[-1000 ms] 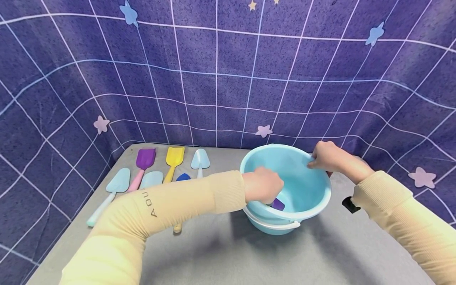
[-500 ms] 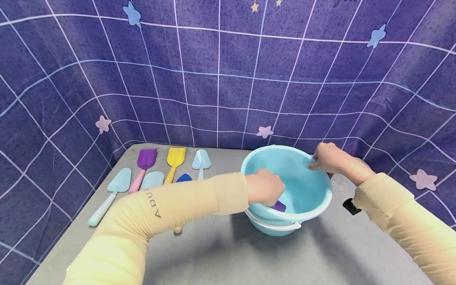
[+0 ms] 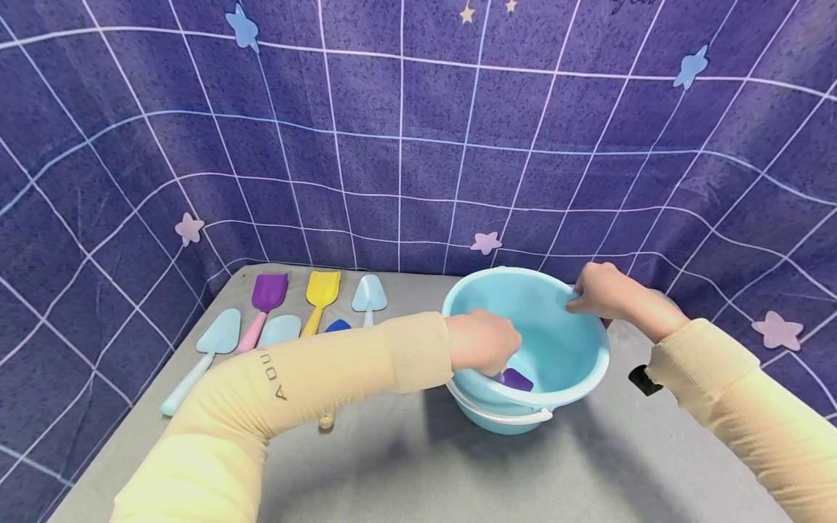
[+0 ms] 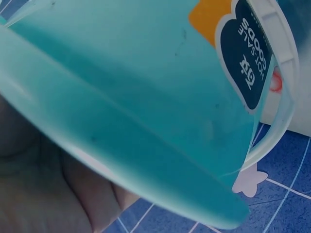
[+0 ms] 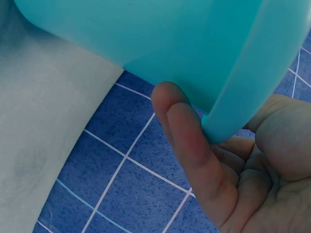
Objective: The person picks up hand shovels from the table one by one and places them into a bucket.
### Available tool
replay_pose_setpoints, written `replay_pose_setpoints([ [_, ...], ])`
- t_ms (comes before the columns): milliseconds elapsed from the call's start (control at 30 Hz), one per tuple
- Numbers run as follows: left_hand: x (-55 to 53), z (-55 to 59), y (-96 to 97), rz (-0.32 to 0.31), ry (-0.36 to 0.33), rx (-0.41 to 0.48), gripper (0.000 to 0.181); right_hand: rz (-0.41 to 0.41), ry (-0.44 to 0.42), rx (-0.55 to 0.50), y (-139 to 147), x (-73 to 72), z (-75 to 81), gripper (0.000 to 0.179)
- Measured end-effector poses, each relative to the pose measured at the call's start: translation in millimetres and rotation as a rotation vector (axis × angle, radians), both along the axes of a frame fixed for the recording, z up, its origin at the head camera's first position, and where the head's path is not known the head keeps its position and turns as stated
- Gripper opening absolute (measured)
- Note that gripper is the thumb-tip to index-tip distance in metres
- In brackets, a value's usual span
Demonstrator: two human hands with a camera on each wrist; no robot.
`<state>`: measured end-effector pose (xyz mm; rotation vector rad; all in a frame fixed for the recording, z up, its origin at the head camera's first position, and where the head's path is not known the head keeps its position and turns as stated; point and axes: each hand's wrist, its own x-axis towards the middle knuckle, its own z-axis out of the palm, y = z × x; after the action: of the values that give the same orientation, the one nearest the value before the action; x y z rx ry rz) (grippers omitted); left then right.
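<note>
A light blue bucket (image 3: 556, 330) stands right of centre in the head view, its white handle (image 3: 500, 415) hanging at the front. My left hand (image 3: 485, 341) reaches over its near-left rim, fingers curled down inside. Below that hand shows a purple blade, seemingly of a toy shovel (image 3: 518, 379); the fingers hide where it is held. My right hand (image 3: 601, 289) grips the far-right rim. In the right wrist view, its fingers (image 5: 192, 131) lie against the bucket's outside under the rim. The left wrist view shows the bucket's outer wall (image 4: 121, 73) and a dark label (image 4: 245, 63).
Left on the grey table (image 3: 392, 472) lie several toy shovels: a purple one with pink handle (image 3: 269, 292), a yellow one (image 3: 322, 289), and light blue ones, including a trowel (image 3: 219, 333). My left sleeve covers some. A starry purple cloth (image 3: 418, 167) stands behind.
Slightly more of the purple blade shows below my left hand, lower in the bucket. My right hand and the bucket have barely moved.
</note>
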<state>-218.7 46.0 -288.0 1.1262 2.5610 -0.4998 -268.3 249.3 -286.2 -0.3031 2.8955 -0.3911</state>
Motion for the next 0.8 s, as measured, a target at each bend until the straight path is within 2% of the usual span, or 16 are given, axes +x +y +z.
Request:
replay_pose_setpoints([
  [400,1.0,6.6,-8.9,0.017,-0.017,0.077,0.028,0.008,0.006,0.004,-1,-0.1,1.0,0.023],
  [600,2.4,9.4,-15.1,0.011,0.005,0.118,0.033,0.007,-0.001,0.0,-1,0.3,0.0,0.023],
  [800,5.1,16.6,-25.5,-0.017,0.006,0.212,0.031,0.002,-0.001,0.0,0,-0.6,-1.4,0.022],
])
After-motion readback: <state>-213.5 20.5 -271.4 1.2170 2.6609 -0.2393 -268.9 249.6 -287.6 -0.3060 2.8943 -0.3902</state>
